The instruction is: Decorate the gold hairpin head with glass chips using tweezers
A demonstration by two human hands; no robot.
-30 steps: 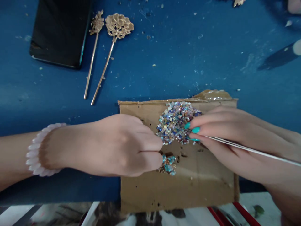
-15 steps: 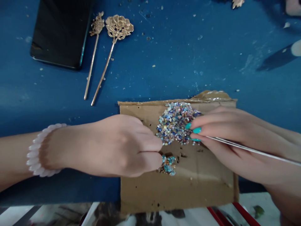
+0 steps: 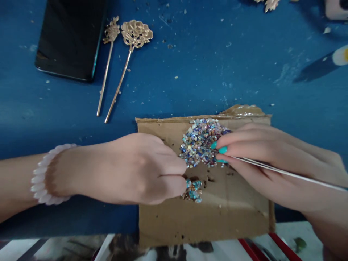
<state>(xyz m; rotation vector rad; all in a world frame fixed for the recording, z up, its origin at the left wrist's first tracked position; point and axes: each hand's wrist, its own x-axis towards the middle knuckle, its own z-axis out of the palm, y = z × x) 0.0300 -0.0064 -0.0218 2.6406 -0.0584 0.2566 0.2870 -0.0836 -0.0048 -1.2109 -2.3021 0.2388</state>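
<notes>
A blue tabletop (image 3: pixel 206 72), scuffed and flecked with pale specks, spreads out in front of you. The small gold-coloured ornament (image 3: pixel 194 195), set with turquoise stones, sits over the cardboard (image 3: pixel 203 224), just past the thumb of your left hand (image 3: pixel 141 170). Those fingers are folded together and clamped on the ornament, whose near part they hide. Just above it lies a heap of stone chips (image 3: pixel 199 139) in blue, purple, clear and pale tones. The green-nailed fingers of your right hand (image 3: pixel 272 159) are pinched on slim metal tweezers (image 3: pixel 272 168) at the heap's right side; you cannot tell from here what the tips touch. A pale beaded bracelet (image 3: pixel 40 177) circles your left wrist. Beyond the cardboard, toward the upper left, 2 gold hairpins lie side by side: a larger flower-headed hairpin (image 3: pixel 136 34) and a smaller hairpin (image 3: pixel 111 32), close to a black phone (image 3: pixel 70 40). At the far right edge, a white object (image 3: pixel 340 57) casts a dark shadow.
</notes>
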